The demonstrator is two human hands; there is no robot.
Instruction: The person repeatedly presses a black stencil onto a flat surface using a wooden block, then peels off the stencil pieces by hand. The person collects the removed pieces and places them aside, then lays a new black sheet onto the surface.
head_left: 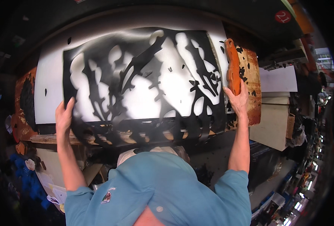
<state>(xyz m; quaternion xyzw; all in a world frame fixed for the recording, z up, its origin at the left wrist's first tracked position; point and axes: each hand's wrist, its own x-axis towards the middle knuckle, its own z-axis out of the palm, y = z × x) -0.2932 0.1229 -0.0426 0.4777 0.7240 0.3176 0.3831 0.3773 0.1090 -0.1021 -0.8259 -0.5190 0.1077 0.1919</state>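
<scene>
A large black sheet (148,73), flexible and full of elongated cut-out holes, spreads over a white board (48,84). Its near edge droops past the bench front and is smeared by motion. At the sheet's left edge, my left hand (64,115) is closed on it with the thumb uppermost. On the right, my right hand (239,100) is closed around the near end of an orange wavy-edged block (233,62). The right thumb reaches the sheet's right edge; whether it pinches the sheet too, I cannot tell.
Worn brown wood (251,86) with black scraps on it shows right of the board. A dark machine beam (167,11) crosses the far side. Pale boxes (270,122) stand at the right, and blue material (23,171) lies low at the left.
</scene>
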